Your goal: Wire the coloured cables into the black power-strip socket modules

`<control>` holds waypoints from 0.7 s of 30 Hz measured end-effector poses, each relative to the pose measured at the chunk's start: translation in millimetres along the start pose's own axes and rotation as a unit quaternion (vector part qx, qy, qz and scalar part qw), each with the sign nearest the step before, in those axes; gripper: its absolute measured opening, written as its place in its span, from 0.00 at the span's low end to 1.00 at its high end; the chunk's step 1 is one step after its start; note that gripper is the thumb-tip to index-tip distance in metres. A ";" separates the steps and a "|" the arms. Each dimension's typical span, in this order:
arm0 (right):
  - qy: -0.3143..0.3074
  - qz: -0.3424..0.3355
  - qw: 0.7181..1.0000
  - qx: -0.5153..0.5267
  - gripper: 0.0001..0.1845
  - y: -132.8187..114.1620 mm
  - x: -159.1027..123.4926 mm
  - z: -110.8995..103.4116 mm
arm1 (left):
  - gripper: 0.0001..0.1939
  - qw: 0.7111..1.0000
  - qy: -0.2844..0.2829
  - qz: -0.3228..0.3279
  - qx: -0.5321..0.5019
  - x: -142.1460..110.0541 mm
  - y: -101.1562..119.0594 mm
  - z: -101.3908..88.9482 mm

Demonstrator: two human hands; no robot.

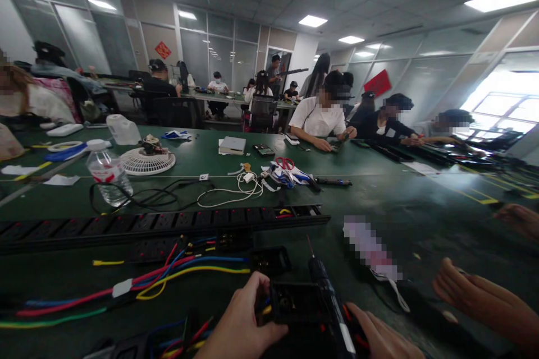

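My left hand is at the bottom centre, its thumb and fingers closed on the left side of a small black socket housing lying on the green table. My right hand is at the bottom edge just right of it, wrapped round a black electric screwdriver. The screwdriver lies over the housing's right side, and its thin bit points away from me. Red, blue and yellow wires run from the left toward the housing.
A long black power strip crosses the table ahead of my hands. Beyond it lie a white cable, a water bottle, a small white fan and red-handled scissors. Another person's hand rests at right. Several people sit opposite.
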State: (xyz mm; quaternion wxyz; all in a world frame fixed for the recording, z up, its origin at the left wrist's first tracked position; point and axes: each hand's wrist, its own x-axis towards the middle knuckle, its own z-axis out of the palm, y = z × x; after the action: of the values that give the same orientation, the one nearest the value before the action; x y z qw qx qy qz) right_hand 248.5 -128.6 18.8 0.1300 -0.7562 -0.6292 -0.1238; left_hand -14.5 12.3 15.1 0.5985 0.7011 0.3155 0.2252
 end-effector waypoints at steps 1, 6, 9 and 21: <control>0.004 0.001 1.000 0.000 0.32 -1.9 1.8 -1.4 | 0.18 1.000 -0.001 -0.004 0.017 -0.3 0.2 -0.1; 0.000 0.008 1.000 0.002 0.34 -2.8 7.0 -4.3 | 0.18 0.999 0.002 -0.017 0.051 -1.8 0.9 3.2; -0.004 0.009 1.000 0.004 0.35 -3.0 8.9 -4.3 | 0.18 0.999 0.005 -0.021 0.044 -2.2 1.1 5.8; -0.031 -0.145 0.988 0.048 0.42 -29.8 23.1 -38.1 | 0.19 0.997 0.001 -0.034 0.075 -7.9 2.4 3.9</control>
State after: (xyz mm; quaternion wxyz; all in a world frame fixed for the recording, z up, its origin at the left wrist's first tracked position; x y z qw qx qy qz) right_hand 222.4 -115.6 63.7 0.1275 -0.6536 -0.7409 -0.0875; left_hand -16.9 3.8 17.2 0.5512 0.7328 0.3554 0.1813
